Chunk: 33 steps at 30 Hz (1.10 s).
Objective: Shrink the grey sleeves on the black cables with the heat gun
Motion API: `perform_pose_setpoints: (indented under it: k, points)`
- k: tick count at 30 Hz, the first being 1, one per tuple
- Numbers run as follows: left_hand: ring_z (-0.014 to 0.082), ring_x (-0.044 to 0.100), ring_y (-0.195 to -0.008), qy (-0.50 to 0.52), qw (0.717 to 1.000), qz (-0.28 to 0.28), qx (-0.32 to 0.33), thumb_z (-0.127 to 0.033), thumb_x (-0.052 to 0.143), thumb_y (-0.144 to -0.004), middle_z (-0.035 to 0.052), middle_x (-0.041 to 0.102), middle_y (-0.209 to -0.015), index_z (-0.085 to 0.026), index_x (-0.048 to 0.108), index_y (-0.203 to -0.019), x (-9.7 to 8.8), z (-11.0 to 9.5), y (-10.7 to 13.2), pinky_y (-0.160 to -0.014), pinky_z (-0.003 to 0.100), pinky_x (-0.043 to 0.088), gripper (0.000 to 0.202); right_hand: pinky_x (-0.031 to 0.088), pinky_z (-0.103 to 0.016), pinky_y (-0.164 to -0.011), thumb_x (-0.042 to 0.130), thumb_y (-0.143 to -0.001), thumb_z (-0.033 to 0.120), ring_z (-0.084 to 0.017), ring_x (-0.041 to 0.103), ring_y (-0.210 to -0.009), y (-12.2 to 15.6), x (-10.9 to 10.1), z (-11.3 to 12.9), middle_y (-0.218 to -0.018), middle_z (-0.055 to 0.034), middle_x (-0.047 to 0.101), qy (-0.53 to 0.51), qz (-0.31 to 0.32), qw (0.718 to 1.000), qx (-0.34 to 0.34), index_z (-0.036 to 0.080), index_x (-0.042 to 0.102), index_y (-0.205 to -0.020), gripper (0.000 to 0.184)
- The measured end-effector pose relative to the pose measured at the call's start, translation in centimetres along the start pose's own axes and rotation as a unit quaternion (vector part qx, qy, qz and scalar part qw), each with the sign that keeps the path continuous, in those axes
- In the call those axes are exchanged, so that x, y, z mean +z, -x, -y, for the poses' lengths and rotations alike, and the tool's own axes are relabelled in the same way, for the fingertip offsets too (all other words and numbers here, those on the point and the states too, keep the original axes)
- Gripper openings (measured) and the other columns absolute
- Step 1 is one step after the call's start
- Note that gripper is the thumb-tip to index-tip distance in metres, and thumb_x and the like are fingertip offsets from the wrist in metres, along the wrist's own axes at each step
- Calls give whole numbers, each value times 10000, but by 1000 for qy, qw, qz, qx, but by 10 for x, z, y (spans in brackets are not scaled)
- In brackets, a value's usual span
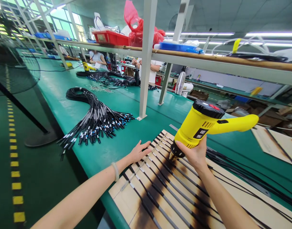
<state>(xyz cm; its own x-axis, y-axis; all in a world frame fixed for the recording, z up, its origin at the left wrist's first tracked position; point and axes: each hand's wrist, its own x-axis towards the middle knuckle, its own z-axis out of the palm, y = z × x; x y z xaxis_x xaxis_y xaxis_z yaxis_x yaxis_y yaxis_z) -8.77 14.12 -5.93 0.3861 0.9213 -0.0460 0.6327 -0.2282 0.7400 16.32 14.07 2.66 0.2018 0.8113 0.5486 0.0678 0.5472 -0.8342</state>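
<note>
My right hand (195, 156) is wrapped around the barrel of a yellow heat gun (187, 127). Its nozzle points down, close over cables on a scorched wooden board (119, 195); whether it touches them I cannot tell. Several black and grey cables (165, 214) lie side by side across the board, some with white labels near their ends. My left hand (139, 152) rests at the board's left edge, fingers stretched out over the cable ends. Dark burn bands run across the wood beneath the cables.
A bundle of black cables (95, 109) lies on the green bench (112, 159). A white post (146, 63) carries a shelf with a red bin (110, 38) and blue tray (180, 47). More cables (243, 168) run right of the board. Co-workers (98, 58) sit farther back.
</note>
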Motion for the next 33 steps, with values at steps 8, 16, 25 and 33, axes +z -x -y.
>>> perform_pose_setpoints:
  k: [8,16,25,33]
  points:
    - [237,314,-1363,-4,1000,-2,1,-646,263,-868,111,334,-1466,-131,343,-1408,0,-1,0,-1164,462,-60,751,537,-433,-806,821,-527,280,-223,653,-862,2,-3,3,-975,-51,652,25,-11,1000,-7,220,435,-1027,634]
    - [249,277,-1379,-8,1000,9,-9,-649,232,-861,125,297,-1480,-77,328,-1405,-2,-7,0,-1164,475,-50,796,527,-473,-832,835,-505,238,-245,650,-895,27,-26,8,-1051,-68,623,-2,-23,999,48,229,473,-1111,706]
    - [204,266,-1385,-19,1000,11,-18,-610,254,-879,80,307,-1484,-167,337,-1405,1,-4,0,-1167,458,-44,693,493,-533,-870,836,-505,277,-237,633,-910,35,-22,10,-1055,-65,618,7,-30,998,51,228,472,-1141,735]
    - [210,212,-1403,-35,999,28,-21,-626,211,-880,67,273,-1500,-163,300,-1424,-1,-6,0,-1168,439,-52,720,510,-520,-847,838,-493,246,-254,642,-910,35,-21,14,-1072,-67,620,12,-29,999,43,241,472,-1161,762]
